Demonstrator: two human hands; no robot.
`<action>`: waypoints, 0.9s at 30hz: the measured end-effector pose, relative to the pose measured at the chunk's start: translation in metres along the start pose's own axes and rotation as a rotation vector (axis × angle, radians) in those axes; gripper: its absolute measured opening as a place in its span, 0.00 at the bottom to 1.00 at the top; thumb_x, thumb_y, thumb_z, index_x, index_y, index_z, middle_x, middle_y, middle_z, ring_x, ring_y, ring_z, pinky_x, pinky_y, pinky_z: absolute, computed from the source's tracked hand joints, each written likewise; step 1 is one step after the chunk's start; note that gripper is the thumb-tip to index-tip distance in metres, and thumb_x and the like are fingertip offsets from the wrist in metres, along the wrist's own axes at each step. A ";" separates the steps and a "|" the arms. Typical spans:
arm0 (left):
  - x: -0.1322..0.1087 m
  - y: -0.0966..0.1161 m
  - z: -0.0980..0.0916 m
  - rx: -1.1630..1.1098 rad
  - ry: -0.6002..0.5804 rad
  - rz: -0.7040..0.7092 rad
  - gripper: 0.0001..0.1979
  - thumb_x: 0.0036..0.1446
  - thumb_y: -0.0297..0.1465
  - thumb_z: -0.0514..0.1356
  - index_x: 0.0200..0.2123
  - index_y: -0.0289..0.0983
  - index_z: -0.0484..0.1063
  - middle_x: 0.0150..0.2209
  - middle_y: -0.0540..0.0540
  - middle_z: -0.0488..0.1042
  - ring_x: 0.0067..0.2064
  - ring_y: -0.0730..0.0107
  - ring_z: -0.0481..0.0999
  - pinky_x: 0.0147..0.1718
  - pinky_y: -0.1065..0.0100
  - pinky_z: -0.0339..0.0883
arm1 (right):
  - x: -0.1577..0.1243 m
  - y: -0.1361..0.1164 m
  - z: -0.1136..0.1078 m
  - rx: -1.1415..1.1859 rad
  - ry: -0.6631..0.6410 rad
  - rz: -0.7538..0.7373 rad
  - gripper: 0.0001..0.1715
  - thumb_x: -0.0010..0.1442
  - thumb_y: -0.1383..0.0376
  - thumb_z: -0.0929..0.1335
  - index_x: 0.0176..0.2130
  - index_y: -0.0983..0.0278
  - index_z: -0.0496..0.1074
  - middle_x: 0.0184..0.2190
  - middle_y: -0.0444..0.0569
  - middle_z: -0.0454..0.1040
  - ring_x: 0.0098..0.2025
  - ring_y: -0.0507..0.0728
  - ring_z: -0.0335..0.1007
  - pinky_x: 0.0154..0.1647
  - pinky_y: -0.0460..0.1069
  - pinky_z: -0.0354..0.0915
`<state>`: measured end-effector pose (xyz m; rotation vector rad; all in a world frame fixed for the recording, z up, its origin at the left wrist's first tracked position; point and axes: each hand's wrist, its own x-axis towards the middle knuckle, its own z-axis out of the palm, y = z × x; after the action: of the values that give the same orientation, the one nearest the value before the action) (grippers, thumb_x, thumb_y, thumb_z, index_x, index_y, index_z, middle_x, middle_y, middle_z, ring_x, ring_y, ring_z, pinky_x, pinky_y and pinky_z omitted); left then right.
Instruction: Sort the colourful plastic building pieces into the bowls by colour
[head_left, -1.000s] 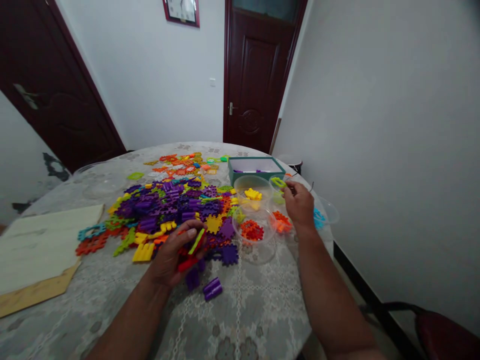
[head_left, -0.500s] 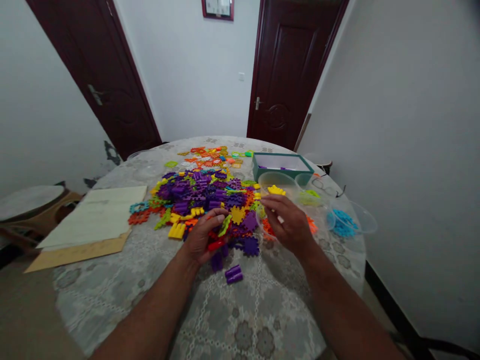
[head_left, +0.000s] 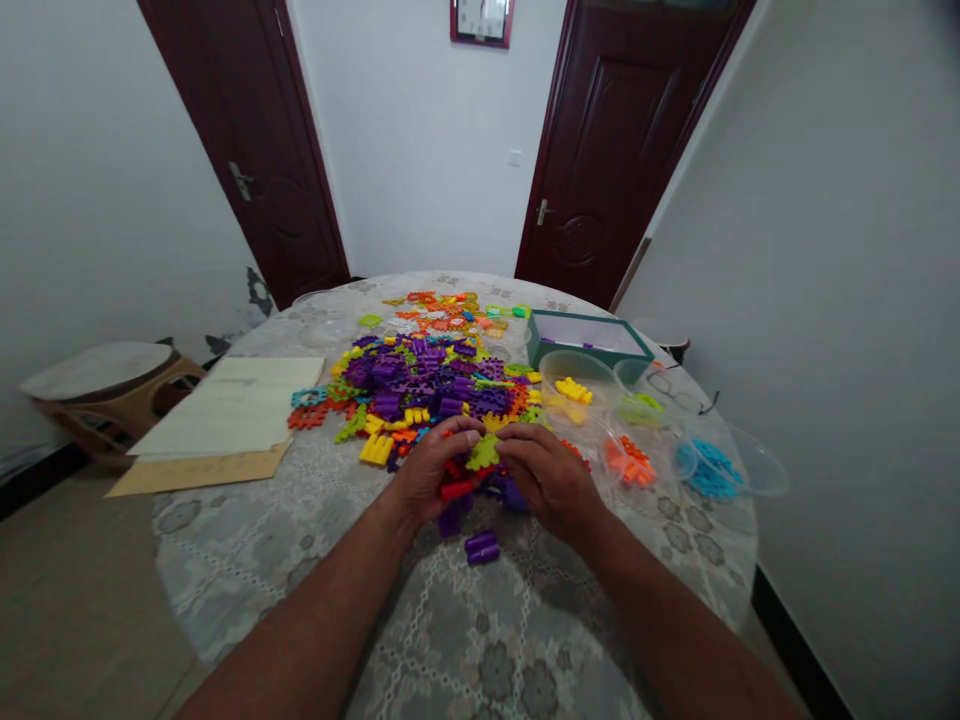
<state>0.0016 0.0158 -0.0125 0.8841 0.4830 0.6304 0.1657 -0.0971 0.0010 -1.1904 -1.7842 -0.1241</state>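
Observation:
My left hand (head_left: 435,468) is curled around a bunch of plastic interlocking pieces, red and purple among them (head_left: 454,490). My right hand (head_left: 546,478) has come up against it, fingers closed on a lime green piece (head_left: 484,453) that sits between both hands. A big pile of coloured pieces (head_left: 427,385), mostly purple, lies just beyond the hands on the round table (head_left: 315,520). A loose purple piece (head_left: 481,547) rests on the cloth just under my hands.
Clear bowls hold sorted pieces: yellow (head_left: 574,388), green (head_left: 646,402), orange (head_left: 631,462), blue (head_left: 712,470). A teal box (head_left: 586,338) stands behind them. Papers on cardboard (head_left: 225,415) lie at the left. A low stool (head_left: 97,385) is beside the table; two dark doors behind.
My right hand has come back from the bowls at the right to my left hand and now pinches the green piece. The view has shifted, showing more of the left side.

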 end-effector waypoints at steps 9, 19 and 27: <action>0.001 0.000 -0.005 -0.071 -0.046 -0.050 0.17 0.52 0.32 0.73 0.44 0.37 0.75 0.36 0.46 0.76 0.30 0.70 0.77 0.21 0.72 0.73 | -0.001 0.007 -0.011 -0.054 0.078 0.053 0.13 0.72 0.71 0.67 0.51 0.58 0.75 0.48 0.53 0.79 0.52 0.59 0.78 0.55 0.56 0.75; -0.002 -0.004 -0.004 0.002 -0.130 -0.058 0.20 0.48 0.33 0.75 0.44 0.34 0.76 0.34 0.46 0.77 0.30 0.68 0.78 0.22 0.72 0.72 | -0.001 0.000 -0.005 -0.065 0.094 0.066 0.12 0.69 0.72 0.66 0.48 0.58 0.74 0.46 0.53 0.79 0.50 0.59 0.77 0.52 0.56 0.75; -0.002 0.004 -0.006 0.109 -0.107 -0.042 0.20 0.51 0.36 0.72 0.46 0.34 0.78 0.29 0.45 0.77 0.25 0.71 0.74 0.23 0.71 0.70 | -0.006 0.028 -0.064 -0.149 0.312 0.545 0.10 0.66 0.61 0.68 0.46 0.61 0.77 0.37 0.49 0.81 0.35 0.57 0.78 0.38 0.51 0.74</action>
<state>-0.0044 0.0197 -0.0121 1.0033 0.4414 0.5195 0.2287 -0.1216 0.0204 -1.6269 -1.1528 -0.1157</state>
